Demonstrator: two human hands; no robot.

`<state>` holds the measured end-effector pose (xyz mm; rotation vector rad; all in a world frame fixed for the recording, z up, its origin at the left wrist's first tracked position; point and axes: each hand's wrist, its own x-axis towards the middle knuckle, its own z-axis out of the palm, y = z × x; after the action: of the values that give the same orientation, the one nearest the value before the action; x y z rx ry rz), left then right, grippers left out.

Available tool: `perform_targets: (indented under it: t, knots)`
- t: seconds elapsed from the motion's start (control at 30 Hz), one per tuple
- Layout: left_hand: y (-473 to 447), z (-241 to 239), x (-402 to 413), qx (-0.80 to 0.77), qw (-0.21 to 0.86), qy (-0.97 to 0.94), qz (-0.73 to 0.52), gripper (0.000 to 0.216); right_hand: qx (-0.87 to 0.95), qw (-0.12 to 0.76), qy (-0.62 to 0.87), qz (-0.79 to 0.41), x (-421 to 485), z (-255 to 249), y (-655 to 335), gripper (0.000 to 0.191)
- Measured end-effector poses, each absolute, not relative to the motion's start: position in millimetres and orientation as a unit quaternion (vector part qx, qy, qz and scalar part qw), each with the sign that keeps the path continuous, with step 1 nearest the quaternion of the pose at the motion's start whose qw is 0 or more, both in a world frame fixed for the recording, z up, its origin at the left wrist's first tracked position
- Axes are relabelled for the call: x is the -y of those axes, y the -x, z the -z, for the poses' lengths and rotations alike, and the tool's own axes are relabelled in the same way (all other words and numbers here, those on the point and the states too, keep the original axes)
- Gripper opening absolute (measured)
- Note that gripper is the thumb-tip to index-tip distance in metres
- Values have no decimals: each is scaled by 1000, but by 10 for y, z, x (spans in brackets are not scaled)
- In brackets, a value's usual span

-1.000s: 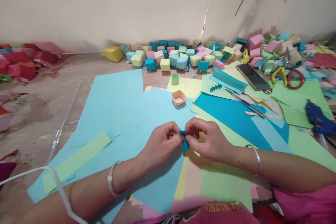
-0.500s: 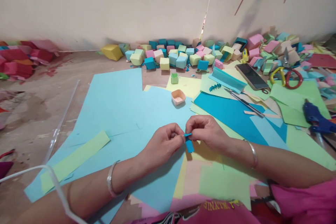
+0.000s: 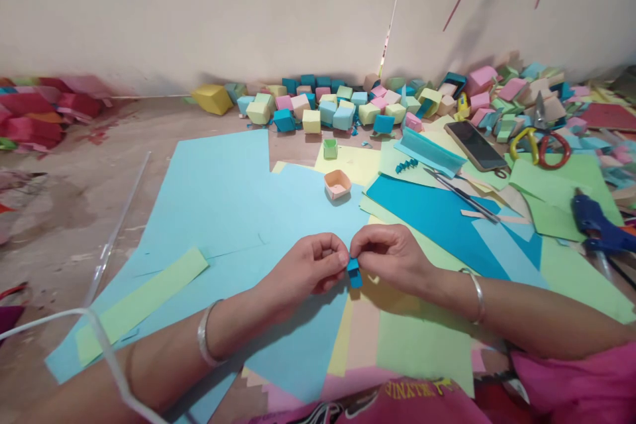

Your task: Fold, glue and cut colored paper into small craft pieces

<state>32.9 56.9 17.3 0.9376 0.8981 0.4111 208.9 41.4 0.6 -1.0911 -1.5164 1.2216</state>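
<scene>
A small blue paper strip (image 3: 354, 276) with creases across it is pinched between both hands, above the paper sheets. My left hand (image 3: 318, 264) grips its left edge between thumb and fingertips. From the other side my right hand (image 3: 385, 255) holds its upper right part, fingers closed; the fingertips hide some of the strip. Beyond the hands sit an open peach paper box (image 3: 337, 184) and a smaller green paper box (image 3: 330, 148). Under my left hand spreads a large light blue sheet (image 3: 218, 205).
Many folded paper cubes (image 3: 311, 121) line the wall. At right lie a phone (image 3: 477, 146), scissors (image 3: 554, 150), another pair of dark scissors (image 3: 464, 195), a blue glue gun (image 3: 599, 222) and dark blue paper (image 3: 427, 212). A white cable (image 3: 106, 348) crosses over my left forearm.
The blue strip has been bent further and looks shorter, with a crease across it. My right hand has shifted slightly down; my left hand stays nearly in place.
</scene>
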Motion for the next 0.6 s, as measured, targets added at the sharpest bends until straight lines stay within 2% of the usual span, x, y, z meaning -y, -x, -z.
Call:
perform_targets:
  t: [0.43,0.6]
  knots:
    - [-339,-127,-542,-450,732,-465,-211,34,704,367,444,-416,-416,-18,-2149,23]
    - [-348,-164,-537,-476,670,-518,-236,28,635,368,473,-487,-420,-30,-2119,9]
